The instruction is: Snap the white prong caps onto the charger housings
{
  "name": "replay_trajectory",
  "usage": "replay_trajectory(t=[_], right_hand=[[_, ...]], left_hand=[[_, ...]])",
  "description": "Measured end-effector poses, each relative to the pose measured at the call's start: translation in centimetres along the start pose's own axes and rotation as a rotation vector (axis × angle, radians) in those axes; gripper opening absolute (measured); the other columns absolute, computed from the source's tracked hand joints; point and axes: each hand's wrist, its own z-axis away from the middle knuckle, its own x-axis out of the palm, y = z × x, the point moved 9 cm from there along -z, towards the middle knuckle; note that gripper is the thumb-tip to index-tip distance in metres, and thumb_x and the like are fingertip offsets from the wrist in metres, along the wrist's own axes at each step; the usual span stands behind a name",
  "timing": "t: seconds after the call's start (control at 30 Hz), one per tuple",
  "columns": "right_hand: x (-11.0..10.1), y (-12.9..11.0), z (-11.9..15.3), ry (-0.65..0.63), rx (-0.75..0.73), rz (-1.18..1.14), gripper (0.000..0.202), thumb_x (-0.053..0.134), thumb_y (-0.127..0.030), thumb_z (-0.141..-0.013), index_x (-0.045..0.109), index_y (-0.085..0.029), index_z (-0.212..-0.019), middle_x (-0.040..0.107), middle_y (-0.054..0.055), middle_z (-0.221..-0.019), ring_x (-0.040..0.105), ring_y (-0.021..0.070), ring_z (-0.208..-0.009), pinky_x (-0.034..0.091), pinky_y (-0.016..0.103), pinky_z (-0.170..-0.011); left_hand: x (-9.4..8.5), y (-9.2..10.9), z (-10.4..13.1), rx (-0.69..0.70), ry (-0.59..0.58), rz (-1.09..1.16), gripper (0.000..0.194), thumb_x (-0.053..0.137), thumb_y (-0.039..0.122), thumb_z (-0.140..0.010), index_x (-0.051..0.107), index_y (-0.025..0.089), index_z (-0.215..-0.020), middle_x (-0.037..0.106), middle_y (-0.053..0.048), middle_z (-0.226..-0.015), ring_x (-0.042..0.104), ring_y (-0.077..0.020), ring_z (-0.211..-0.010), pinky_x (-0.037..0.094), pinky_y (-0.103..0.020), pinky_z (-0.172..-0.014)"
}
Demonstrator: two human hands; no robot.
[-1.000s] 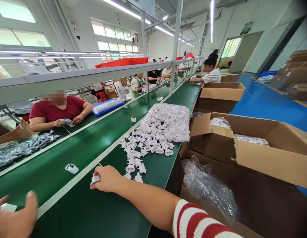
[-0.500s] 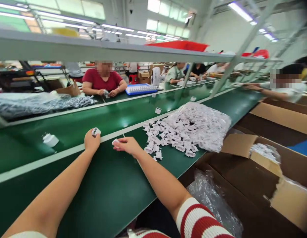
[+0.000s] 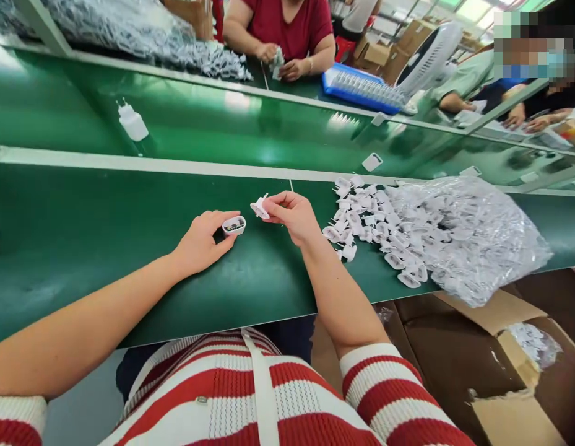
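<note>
Pre-assembly: left hand (image 3: pixel 198 245) grips open charger housing (image 3: pixel 234 226); right hand (image 3: pixel 295 217), apart, pinches plug cover (image 3: pixel 259 209); mating seemingly needs aligned rims.

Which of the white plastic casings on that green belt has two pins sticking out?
The white plastic casing farthest left on the green belt, beyond the left hand; an open-ended casing farther right shows no such pins.

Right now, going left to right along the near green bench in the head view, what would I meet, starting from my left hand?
Left hand → open white housing → white pronged piece → right hand → loose white pieces → clear plastic bag of white pieces.
</note>
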Motion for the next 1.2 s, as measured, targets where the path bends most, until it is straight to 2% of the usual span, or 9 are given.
replay_trajectory(t=[0.07,0.13,0.2,0.37,0.57,0.67,0.83,1.03,1.2], right_hand=[[0.2,0.2,0.0,0.008,-0.018,0.041,0.058,0.106,-0.052,-0.051,0.068,-0.018,-0.079,0.073,-0.003,-0.076,0.071,0.0121,-0.068,0.063,0.025,-0.065],[0.7,0.0,0.2,-0.007,-0.055,0.062,0.062,0.106,-0.052,-0.052,0.070,-0.021,-0.092,0.070,-0.006,-0.077,0.069,0.0114,-0.068,0.062,0.026,-0.065],[1.6,-0.4,0.7,-0.062,-0.116,0.096,0.061,0.102,-0.053,-0.061,0.074,-0.023,-0.106,0.071,-0.006,-0.082,0.066,0.0109,-0.071,0.062,0.027,-0.070],[3.2,-2.0,2.9,-0.114,-0.306,0.282,0.032,0.086,-0.053,-0.087,0.080,-0.024,-0.099,0.077,0.000,-0.102,0.068,0.0120,-0.082,0.062,0.028,-0.081],[3.0,-1.7,3.4,-0.075,-0.259,0.296,0.045,0.080,-0.066,-0.089,0.075,-0.025,-0.106,0.076,0.002,-0.114,0.076,0.0169,-0.092,0.065,0.032,-0.079],[3.3,-2.1,3.5,-0.084,-0.346,0.360,0.045,0.077,-0.066,-0.091,0.071,-0.024,-0.108,0.075,0.003,-0.112,0.076,0.0211,-0.105,0.065,0.036,-0.086],[4.4,-3.0,4.9,-0.115,-0.568,0.636,0.052,0.072,-0.061,-0.099,0.057,-0.032,-0.139,0.075,0.006,-0.122,0.074,0.0238,-0.119,0.065,0.042,-0.101],[6.0,-2.9,5.9,-0.167,-0.701,0.866,0.025,0.062,-0.047,-0.107,0.070,-0.028,-0.123,0.079,0.004,-0.117,0.076,0.0250,-0.113,0.062,0.048,-0.108],[7.0,-2.3,5.5,-0.196,-0.769,1.027,0.023,0.056,-0.040,-0.110,0.073,-0.026,-0.118,0.080,0.005,-0.115,0.076,0.0255,-0.114,0.061,0.047,-0.108]], left_hand=[[0.1,-0.8,-0.5,-0.034,0.004,0.082,0.066,0.071,0.050,-0.091,0.061,0.016,-0.146,0.074,-0.012,-0.128,0.065,-0.0306,-0.118,0.047,-0.046,-0.110],[0.3,-1.3,-0.8,-0.055,-0.002,0.112,0.062,0.076,0.055,-0.088,0.067,0.017,-0.137,0.074,-0.012,-0.127,0.065,-0.0308,-0.117,0.048,-0.045,-0.109],[0.6,-1.1,-0.8,-0.020,-0.033,0.091,0.048,0.075,0.054,-0.090,0.074,0.018,-0.122,0.077,-0.010,-0.120,0.066,-0.0295,-0.112,0.046,-0.045,-0.107],[0.8,-0.1,-0.7,0.061,-0.069,0.063,0.042,0.075,0.049,-0.091,0.077,0.018,-0.119,0.079,-0.007,-0.112,0.067,-0.0281,-0.108,0.043,-0.045,-0.106],[0.9,-0.1,-0.9,0.002,-0.105,0.105,0.042,0.075,0.049,-0.088,0.078,0.017,-0.115,0.078,-0.008,-0.112,0.066,-0.0296,-0.109,0.043,-0.049,-0.109],[0.7,0.0,-1.0,0.032,-0.082,0.123,0.041,0.075,0.048,-0.087,0.079,0.017,-0.113,0.079,-0.007,-0.109,0.067,-0.0288,-0.105,0.044,-0.048,-0.107],[0.8,0.0,-0.9,0.089,-0.097,0.105,0.039,0.074,0.043,-0.088,0.077,0.017,-0.117,0.079,-0.007,-0.116,0.067,-0.0291,-0.107,0.046,-0.048,-0.104],[0.9,-0.4,-1.1,0.068,-0.090,0.127,0.038,0.073,0.050,-0.086,0.078,0.020,-0.110,0.077,-0.006,-0.113,0.068,-0.0298,-0.108,0.050,-0.045,-0.100],[0.9,-0.6,-1.2,0.053,-0.083,0.140,0.036,0.073,0.052,-0.086,0.079,0.023,-0.107,0.077,-0.004,-0.110,0.069,-0.0291,-0.108,0.052,-0.044,-0.097]])
